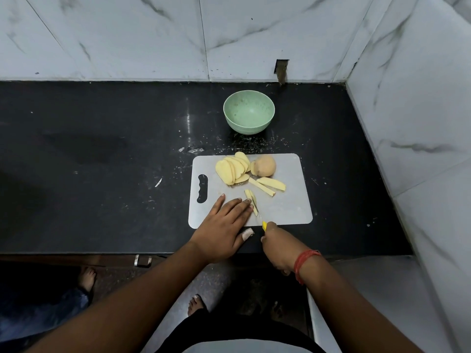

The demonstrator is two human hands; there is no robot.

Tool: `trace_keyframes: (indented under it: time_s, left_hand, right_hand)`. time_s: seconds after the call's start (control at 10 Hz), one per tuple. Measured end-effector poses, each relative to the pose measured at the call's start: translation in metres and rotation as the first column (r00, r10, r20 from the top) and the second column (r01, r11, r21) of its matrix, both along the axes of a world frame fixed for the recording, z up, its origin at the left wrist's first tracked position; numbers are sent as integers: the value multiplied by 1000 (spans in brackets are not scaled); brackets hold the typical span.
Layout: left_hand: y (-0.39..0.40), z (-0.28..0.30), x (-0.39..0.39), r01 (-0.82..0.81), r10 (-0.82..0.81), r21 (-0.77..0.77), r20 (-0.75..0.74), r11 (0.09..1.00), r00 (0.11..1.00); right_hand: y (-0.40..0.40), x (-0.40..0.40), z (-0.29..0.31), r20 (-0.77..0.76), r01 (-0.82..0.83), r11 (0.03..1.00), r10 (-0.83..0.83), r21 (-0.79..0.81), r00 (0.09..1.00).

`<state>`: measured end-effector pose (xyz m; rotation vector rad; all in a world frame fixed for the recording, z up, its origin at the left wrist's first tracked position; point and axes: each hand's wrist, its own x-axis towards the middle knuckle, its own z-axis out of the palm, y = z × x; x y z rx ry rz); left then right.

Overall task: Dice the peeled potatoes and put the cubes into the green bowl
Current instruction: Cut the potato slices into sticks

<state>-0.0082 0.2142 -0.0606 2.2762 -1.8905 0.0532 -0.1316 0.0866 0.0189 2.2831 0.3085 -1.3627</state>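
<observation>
Potato strips (251,200) lie on the grey cutting board (285,207), close to its near edge, and their long axis runs roughly from 11 o'clock to 5 o'clock, almost in line with the knife (260,215). The strips are touched at their left side by the fingertips of the left hand (224,230), which is laid flat on the board with straight fingers and holds nothing in a grip. A yellow handle is clasped in the right hand (276,248), whose fingers are curled round it; the thin blade points away toward 11 o'clock and lies along the strips, so that a lengthwise cut is judged to be in hand, not yet a crosswise one. For cubes, the blade would have to be turned across the long axis, or the strips turned toward 3 and 9 o'clock.

Further strips (270,186) are seen at 1 o'clock from the knife tip, well apart from the left hand and nearer to the right one. A fan of potato slices (233,169) is spread at 12 o'clock on the far part of the board, and a half potato (266,165) stands just beside it on the right. The green bowl (249,112) is set on the black tabletop (102,149) beyond the board at 12 o'clock, apart from it, and no cubes can be seen inside. The task is judged to be at an early stage.
</observation>
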Motion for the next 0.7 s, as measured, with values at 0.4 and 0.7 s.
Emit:
trace_keyframes:
  time_s: [0.4,0.7]
  left_hand:
    - [-1,1,0,-16,16,32,7,999,1000]
    - [-1,1,-1,-12,11,10,13,1000,1000]
  right_hand:
    - [-10,-26,-58,943,477,878,-134,-30,306]
    - [10,-48,-20,417,634,665,-744,394,522]
